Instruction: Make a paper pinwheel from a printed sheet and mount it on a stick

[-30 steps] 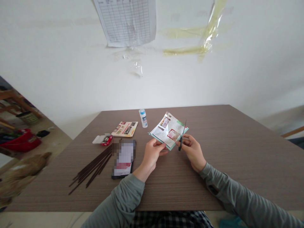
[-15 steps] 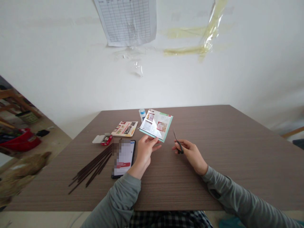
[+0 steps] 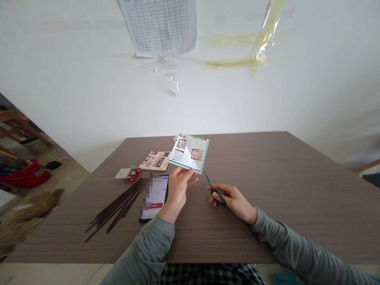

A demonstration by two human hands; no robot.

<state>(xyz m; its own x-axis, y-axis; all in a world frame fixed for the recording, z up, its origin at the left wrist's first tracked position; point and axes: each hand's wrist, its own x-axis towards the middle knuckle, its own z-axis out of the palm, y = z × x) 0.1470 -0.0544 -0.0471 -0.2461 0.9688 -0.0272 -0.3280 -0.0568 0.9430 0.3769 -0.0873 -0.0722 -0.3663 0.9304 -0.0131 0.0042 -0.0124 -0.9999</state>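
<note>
My left hand [image 3: 177,190] pinches the lower edge of a printed sheet of paper [image 3: 190,152], thumb on top, and holds it tilted above the table. The sheet carries small photos and text, with a green border. In my right hand [image 3: 231,198] is a pair of scissors [image 3: 216,192] with dark handles, its blades pointing up and left. The blade tips reach the sheet's lower right corner; whether they touch it I cannot tell. Beneath and left of my left hand lies a phone [image 3: 158,198] with its screen lit.
Left of the phone are several thin dark sticks [image 3: 118,206] and an opened small red box [image 3: 132,174]. Another printed paper [image 3: 154,160] lies behind them. A white-and-blue bottle stands mostly hidden behind the held sheet. The table [image 3: 267,166] meets a white wall [image 3: 118,99].
The sheet in my left hand has shifted left and slightly down, covering more of the bottle. My right hand has moved left and down, bringing the scissors to the sheet's lower corner.
</note>
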